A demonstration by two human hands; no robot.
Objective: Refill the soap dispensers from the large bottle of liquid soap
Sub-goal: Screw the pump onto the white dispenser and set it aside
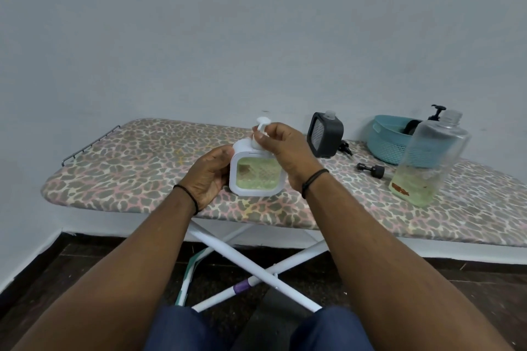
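A white square soap dispenser (pixel 253 177) with green soap behind its clear window stands on the ironing board (pixel 142 168). My left hand (pixel 209 177) grips its left side. My right hand (pixel 285 151) pinches the white pump head (pixel 261 125) at the dispenser's neck. A dark grey dispenser (pixel 325 134) with a clear open neck stands behind to the right. The large clear bottle (pixel 427 157) stands at the right with a little pale green soap at its bottom and no cap on.
A teal basket (pixel 385 139) at the back right holds a black pump and another dark item. A black pump piece (pixel 370 170) lies on the board between the grey dispenser and the bottle. The board's white legs cross below.
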